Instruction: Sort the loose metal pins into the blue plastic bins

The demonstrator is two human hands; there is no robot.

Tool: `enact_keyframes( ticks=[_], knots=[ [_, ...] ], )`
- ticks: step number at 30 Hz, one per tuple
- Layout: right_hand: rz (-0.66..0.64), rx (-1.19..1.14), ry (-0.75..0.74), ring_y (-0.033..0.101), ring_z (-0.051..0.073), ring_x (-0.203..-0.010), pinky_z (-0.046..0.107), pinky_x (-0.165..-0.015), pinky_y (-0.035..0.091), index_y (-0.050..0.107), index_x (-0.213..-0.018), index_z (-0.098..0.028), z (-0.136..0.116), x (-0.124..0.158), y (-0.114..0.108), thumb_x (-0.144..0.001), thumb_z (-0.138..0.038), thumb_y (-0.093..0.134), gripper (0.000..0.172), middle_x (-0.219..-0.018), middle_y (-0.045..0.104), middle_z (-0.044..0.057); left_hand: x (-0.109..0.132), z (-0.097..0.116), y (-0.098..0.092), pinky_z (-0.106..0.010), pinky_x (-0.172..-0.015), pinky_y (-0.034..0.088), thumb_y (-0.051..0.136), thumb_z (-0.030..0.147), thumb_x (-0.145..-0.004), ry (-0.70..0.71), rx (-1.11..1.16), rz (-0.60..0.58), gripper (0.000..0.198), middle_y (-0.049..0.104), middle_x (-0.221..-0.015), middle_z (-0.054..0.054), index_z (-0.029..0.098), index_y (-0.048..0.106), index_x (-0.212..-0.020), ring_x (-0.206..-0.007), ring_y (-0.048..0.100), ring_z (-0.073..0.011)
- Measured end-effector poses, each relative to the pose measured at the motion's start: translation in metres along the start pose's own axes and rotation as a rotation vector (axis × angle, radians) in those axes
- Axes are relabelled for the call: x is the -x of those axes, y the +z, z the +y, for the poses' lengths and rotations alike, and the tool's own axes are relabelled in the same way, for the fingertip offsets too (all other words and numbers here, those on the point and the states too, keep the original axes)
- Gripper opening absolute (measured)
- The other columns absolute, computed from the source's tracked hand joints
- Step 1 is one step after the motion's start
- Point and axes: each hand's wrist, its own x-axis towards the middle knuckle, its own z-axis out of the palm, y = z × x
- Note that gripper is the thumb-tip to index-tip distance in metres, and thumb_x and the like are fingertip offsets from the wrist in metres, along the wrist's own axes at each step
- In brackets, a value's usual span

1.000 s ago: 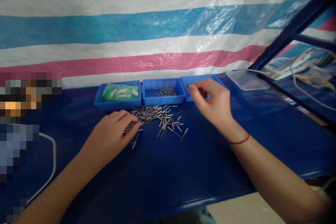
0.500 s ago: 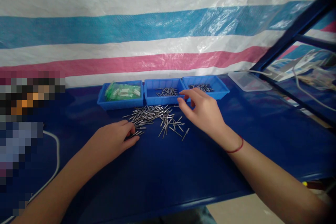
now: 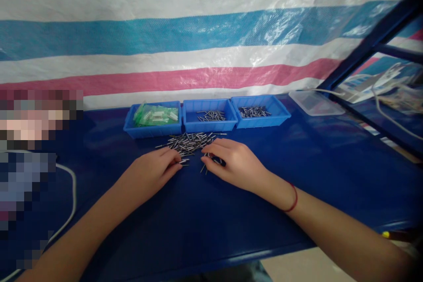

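A loose heap of silver blind rivets (image 3: 190, 142) lies on the blue table, just in front of the blue bins. At the heap's lower left is my left hand (image 3: 153, 166), its thumb and forefinger closed together on a few rivets whose ends stick out past the fingertips. My right hand (image 3: 236, 158) rests low at the heap's right edge. Its bent fingers and thumb curl round several rivets, partly hiding them; thin stems show below the thumb.
Along the back stand a left bin (image 3: 152, 131) holding green plastic bags, a middle bin (image 3: 209, 127) and a right bin (image 3: 261, 121), both with rivets. A clear plastic lid (image 3: 315, 103) lies farther right. A white cable (image 3: 73, 185) runs along the left.
My right hand has come down and left from beside the middle bin onto the right-hand rivets, drawing them together. My left hand has shifted slightly right and up.
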Motion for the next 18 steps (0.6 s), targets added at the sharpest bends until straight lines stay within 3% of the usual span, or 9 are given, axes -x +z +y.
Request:
enact_keyframes(
  ticks=[5,8,18],
  knots=[
    [-0.053,-0.075,-0.064,0.062,0.019,-0.09,0.03,-0.08,0.049,0.063,-0.108,-0.016,-0.007,0.001,0.004,-0.092,-0.032,0.05,0.026,-0.097,0.066,0.008,-0.001,0.008,0.004,-0.024,-0.071,0.044,0.053,0.027,-0.09,0.078,0.171,0.141,0.013,0.062,-0.087,-0.001,0.019,0.062,-0.092,-0.077,0.059,-0.0136],
    [-0.092,-0.11,-0.1,0.062,0.018,-0.087,0.029,-0.079,0.048,0.064,-0.101,-0.016,-0.009,0.001,0.007,-0.095,-0.029,0.044,0.025,-0.092,0.066,0.007,0.0,0.015,0.004,-0.023,-0.071,0.044,0.057,0.027,-0.087,0.073,0.265,0.178,0.011,0.064,-0.086,0.001,0.02,0.065,-0.09,-0.076,0.059,-0.0126],
    [-0.077,-0.277,-0.073,0.059,0.015,-0.078,0.026,-0.072,0.046,0.062,-0.089,-0.015,-0.012,0.001,0.006,-0.093,-0.022,0.046,0.018,-0.083,0.062,0.006,0.0,0.022,0.014,-0.022,-0.065,0.047,0.063,0.038,-0.082,-0.18,0.742,0.256,0.02,0.065,-0.08,0.002,0.02,0.064,-0.09,-0.071,0.062,-0.0129]
  ],
)
